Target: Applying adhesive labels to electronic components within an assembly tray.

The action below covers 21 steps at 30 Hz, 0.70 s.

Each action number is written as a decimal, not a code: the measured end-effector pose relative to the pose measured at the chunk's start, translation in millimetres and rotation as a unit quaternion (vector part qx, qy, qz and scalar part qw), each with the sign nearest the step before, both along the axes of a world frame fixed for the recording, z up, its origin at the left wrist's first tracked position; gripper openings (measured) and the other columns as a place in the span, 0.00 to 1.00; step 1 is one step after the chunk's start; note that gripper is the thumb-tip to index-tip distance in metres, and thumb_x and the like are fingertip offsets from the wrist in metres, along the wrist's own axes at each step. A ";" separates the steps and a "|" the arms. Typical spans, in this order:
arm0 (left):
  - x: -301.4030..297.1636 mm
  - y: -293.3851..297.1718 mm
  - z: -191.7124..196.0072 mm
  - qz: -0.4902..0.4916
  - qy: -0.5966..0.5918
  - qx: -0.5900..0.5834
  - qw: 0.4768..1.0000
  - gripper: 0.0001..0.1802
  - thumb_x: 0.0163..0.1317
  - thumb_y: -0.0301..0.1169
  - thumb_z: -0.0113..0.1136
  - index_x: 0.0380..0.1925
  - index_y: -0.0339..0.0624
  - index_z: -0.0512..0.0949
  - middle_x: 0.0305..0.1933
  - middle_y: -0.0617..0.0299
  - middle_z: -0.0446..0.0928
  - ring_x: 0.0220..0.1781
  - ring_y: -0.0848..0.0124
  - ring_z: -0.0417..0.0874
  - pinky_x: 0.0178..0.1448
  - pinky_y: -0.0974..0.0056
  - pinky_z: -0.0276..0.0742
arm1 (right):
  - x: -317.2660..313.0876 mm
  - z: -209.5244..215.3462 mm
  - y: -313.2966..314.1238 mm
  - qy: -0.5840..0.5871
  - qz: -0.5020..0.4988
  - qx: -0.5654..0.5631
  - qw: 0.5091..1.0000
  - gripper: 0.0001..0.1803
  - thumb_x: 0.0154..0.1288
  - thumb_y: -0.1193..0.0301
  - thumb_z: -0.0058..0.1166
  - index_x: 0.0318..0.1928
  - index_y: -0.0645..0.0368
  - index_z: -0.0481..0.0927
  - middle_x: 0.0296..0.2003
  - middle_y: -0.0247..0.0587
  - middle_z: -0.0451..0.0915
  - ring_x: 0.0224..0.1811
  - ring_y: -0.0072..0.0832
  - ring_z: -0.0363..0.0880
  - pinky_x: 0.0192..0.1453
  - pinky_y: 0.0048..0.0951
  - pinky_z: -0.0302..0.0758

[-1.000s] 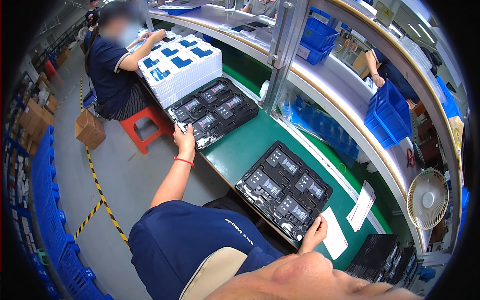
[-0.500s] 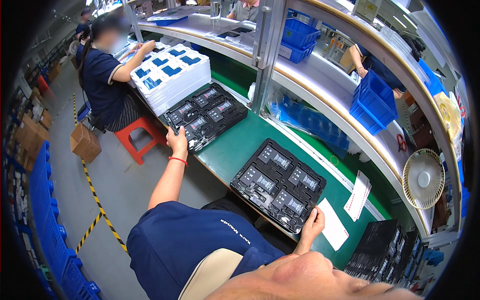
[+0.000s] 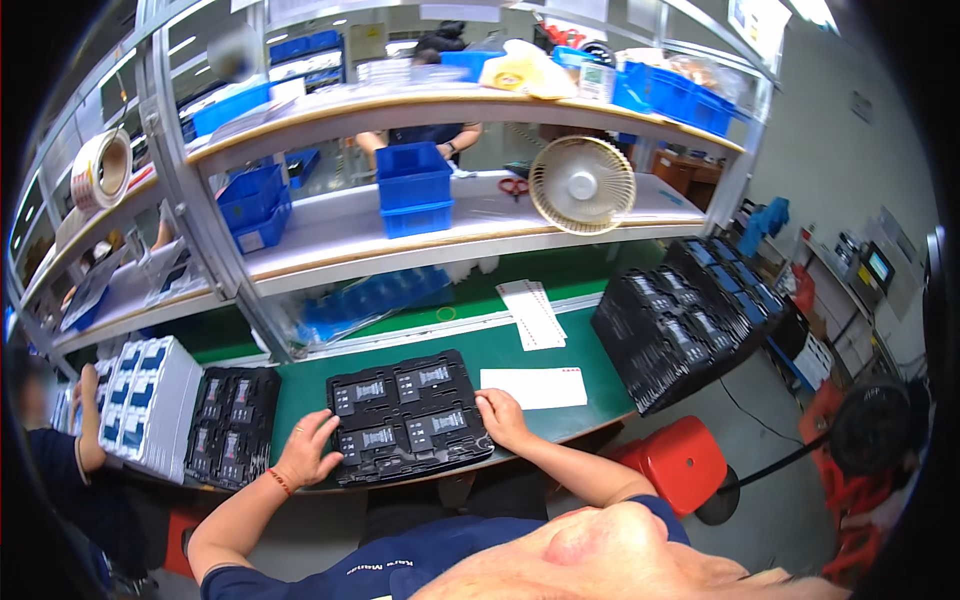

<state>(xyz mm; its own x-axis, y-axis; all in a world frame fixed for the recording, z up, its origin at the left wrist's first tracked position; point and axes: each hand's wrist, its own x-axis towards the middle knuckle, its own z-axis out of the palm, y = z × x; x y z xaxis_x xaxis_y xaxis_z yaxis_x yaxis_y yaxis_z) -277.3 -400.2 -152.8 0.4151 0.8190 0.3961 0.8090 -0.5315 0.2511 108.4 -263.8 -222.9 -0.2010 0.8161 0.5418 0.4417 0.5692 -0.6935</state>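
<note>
In front of me on the green bench lies a black plastic tray point(image 3: 402, 408) holding several flat black rectangular packs with white print, which look like batteries. My left hand point(image 3: 306, 452) is at the tray's left edge, thumb and fingers spread apart; whether the fingertips touch the rim is hard to tell. At the opposite edge, my right hand point(image 3: 503, 418) has its fingers curled on the rim, gripping it. To the left stands another stack of black trays point(image 3: 232, 425) with similar packs on top.
White trays point(image 3: 150, 400) are piled at far left beside a co-worker's arm point(image 3: 90, 430). A white sheet point(image 3: 532, 388) and printed strips point(image 3: 532, 314) lie right of the tray. Tall black tray stacks point(image 3: 670, 330) stand at the bench's right end, near a red stool point(image 3: 685, 460).
My view has swung right. My left hand has left the left-hand tray stack and come to the left side of the middle tray. My right hand stays at that tray's right edge.
</note>
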 end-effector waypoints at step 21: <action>7.2 23.4 -64.4 0.193 -0.112 0.097 0.970 0.16 0.70 0.29 0.50 0.55 0.37 0.75 0.48 0.44 0.80 0.51 0.47 0.80 0.56 0.51 0.76 | -1.0 1.1 -2.0 0.014 -0.001 -0.051 0.999 0.11 0.73 0.69 0.50 0.46 0.63 0.79 0.35 0.49 0.83 0.38 0.38 0.82 0.45 0.35 0.77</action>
